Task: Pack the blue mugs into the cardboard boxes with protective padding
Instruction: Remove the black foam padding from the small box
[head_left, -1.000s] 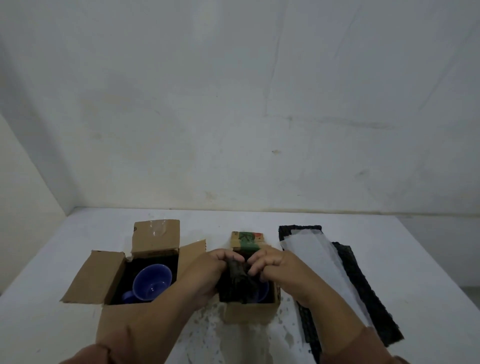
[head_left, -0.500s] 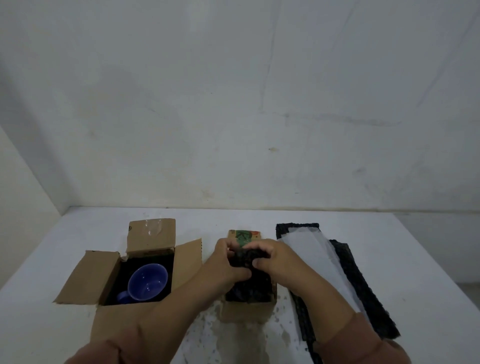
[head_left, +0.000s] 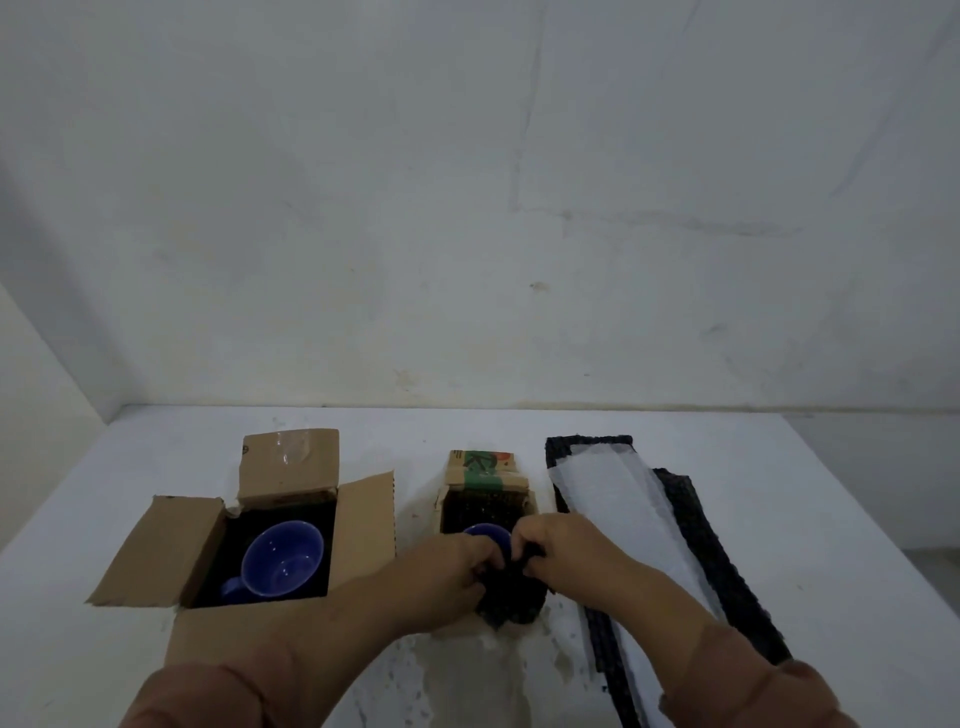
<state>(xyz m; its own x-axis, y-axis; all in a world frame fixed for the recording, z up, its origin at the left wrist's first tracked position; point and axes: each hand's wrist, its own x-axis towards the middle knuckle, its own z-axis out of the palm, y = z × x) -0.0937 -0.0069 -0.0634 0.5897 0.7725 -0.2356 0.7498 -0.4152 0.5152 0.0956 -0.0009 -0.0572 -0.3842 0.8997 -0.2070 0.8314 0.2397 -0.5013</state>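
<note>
Sitting far left, big box (head_left: 288, 462): it is on the white worktop (head_left: 571, 431) with all its flaps open and a black lining inside.
First mug (head_left: 283, 558): blue, standing in the big box with its mouth up. Its handle points to the near left corner.
Left hand (head_left: 447, 577): fingers curled, pinching the left side of the black pad (head_left: 514, 603).
Small box (head_left: 485, 470): in the middle, near the big box but not touching it. Its back flap is up and has green tape on it.
Second mug (head_left: 488, 530): blue, inside the small box. Only a bit of its rim shows, just behind the hands.
Black pad: bumpy and bunched up between the two hands, at the near side of the small box.
Right hand (head_left: 561, 545): fingers curled, pinching the right side of the black pad, very close to the left hand.
White sheet (head_left: 623, 499): long, lying to the right of the small box on top of the black strips (head_left: 717, 561).
Black strips: long and bumpy, flat on the worktop at the far right, poking out around the white sheet.
</note>
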